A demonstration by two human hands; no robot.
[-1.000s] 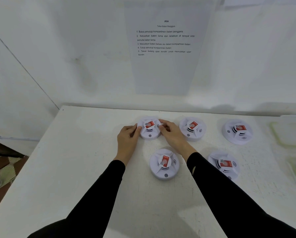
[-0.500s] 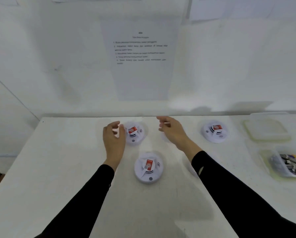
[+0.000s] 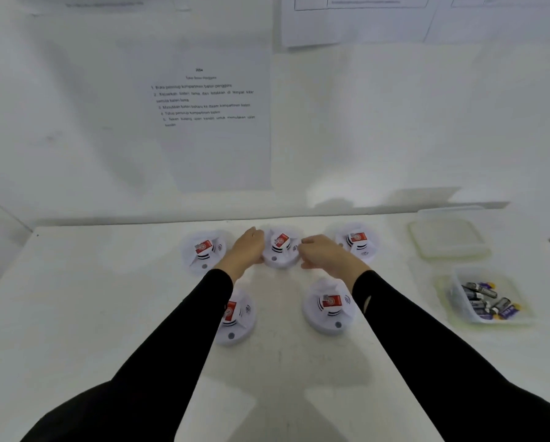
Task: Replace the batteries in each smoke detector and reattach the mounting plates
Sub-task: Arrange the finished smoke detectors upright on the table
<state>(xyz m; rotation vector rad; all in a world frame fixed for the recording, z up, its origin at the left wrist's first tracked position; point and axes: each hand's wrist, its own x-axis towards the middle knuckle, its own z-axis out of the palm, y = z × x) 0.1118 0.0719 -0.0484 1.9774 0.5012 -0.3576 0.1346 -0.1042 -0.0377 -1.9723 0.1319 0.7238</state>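
White detector point(image 3: 278, 255): left grip point(image 3: 245, 250), right grip point(image 3: 326, 255)

Centre-back smoke detector point(image 3: 281, 250) on white table point(image 3: 91, 314), red label up. Gripped at left rim by left hand point(image 3: 246, 250), at right rim by right hand point(image 3: 326, 255), fingers curled, contact slightly blurred. Just left of it, second detector point(image 3: 203, 250); just right, third detector point(image 3: 356, 242). Nearer than it, to left, fourth detector point(image 3: 237, 319), partly under black sleeve; nearer, to right, fifth detector point(image 3: 329, 306). Well right of it, clear lid point(image 3: 447, 237); right and nearer, clear tub point(image 3: 457, 301) of batteries point(image 3: 487, 303). On wall above it, printed sheet point(image 3: 209, 106).
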